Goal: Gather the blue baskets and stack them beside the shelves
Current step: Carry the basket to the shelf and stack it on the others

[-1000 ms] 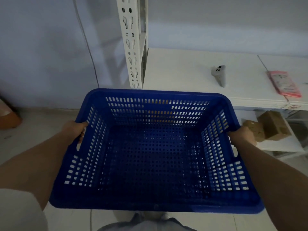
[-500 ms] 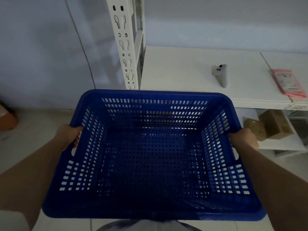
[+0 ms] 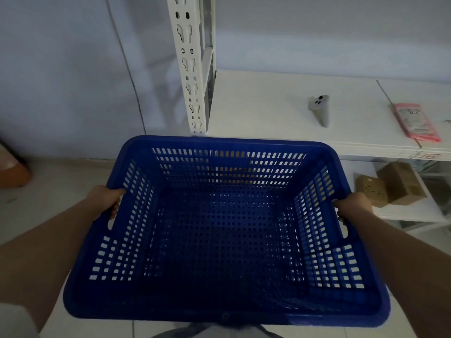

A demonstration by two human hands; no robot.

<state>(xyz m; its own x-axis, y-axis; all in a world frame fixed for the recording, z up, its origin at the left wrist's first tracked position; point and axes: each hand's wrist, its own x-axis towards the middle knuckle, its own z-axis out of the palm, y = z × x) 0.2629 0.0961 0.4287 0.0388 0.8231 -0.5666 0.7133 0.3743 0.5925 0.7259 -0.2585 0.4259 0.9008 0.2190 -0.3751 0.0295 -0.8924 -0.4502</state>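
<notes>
An empty blue perforated basket (image 3: 224,311) fills the middle of the head view, held level in front of me above the floor. My left hand (image 3: 105,201) grips its left rim by the handle slot. On the opposite rim, my right hand (image 3: 353,207) is closed around the other handle. The white shelf unit (image 3: 280,111) stands just beyond the basket's far edge, with its slotted upright post (image 3: 189,69) at the far left corner.
On the shelf top lie a grey wedge-shaped device (image 3: 319,109) and a pink packet (image 3: 416,121). Two cardboard boxes (image 3: 390,185) sit on the lower shelf at right. An orange object (image 3: 13,172) stands on the floor at far left. A cable (image 3: 127,69) runs down the wall.
The basket has dropped slightly and come a little nearer to me; the shelf post has shifted left in view. Both hands keep their grip.
</notes>
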